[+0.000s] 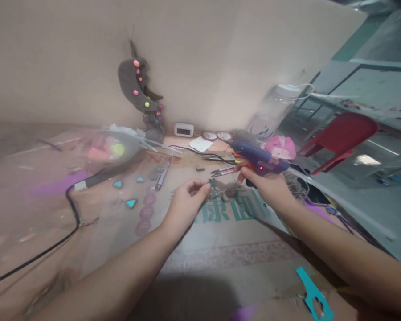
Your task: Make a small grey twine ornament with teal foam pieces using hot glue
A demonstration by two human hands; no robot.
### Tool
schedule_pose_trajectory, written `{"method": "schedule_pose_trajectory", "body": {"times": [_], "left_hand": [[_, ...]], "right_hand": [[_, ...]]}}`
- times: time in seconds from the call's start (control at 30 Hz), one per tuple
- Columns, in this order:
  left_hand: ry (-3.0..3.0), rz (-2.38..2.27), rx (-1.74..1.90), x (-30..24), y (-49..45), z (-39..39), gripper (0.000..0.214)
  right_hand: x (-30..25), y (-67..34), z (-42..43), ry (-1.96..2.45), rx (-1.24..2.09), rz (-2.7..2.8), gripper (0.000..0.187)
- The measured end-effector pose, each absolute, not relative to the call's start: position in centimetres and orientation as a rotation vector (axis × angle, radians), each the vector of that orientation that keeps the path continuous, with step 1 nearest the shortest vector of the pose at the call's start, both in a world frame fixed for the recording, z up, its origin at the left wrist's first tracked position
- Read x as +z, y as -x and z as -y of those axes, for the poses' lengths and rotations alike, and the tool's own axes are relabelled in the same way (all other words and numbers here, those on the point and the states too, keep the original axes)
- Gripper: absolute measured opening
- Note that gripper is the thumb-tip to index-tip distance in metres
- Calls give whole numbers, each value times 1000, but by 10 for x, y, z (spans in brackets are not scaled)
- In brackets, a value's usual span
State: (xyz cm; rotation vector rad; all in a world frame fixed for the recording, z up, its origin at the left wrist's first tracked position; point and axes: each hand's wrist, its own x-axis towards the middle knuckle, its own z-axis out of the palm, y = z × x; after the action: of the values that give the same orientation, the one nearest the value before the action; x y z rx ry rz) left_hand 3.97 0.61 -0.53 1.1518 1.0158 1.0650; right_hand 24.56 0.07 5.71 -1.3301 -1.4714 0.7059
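Observation:
My right hand (265, 185) grips a blue glue gun (259, 157), its nozzle pointing left over the table. My left hand (187, 201) pinches a small dark-green piece (212, 182) between thumb and fingers, just left of a little tangle of twine (230, 191) lying on the printed cardboard sheet (220, 232). The two hands are close together near the table's middle. Small snips (224, 171) lie just beyond the hands.
A black cable (74, 213) runs across the left side. A clear bag of coloured pieces (112, 149), a dark felt ornament (135, 84) with bright dots, a small clock (183, 129), a pink object (281, 147) and a red chair (341, 133) lie beyond. A teal cut-out (312, 292) sits front right.

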Motion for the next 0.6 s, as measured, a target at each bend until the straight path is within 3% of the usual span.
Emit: {"method": "schedule_pose_trajectory", "body": {"times": [0.23, 0.6], "left_hand": [[-1024, -993, 1115, 2, -40, -3, 27], [-1024, -1004, 1098, 3, -41, -4, 27]], "right_hand": [[20, -241, 5, 1146, 1277, 1494, 42], [21, -246, 13, 1063, 1364, 1659, 44]]}}
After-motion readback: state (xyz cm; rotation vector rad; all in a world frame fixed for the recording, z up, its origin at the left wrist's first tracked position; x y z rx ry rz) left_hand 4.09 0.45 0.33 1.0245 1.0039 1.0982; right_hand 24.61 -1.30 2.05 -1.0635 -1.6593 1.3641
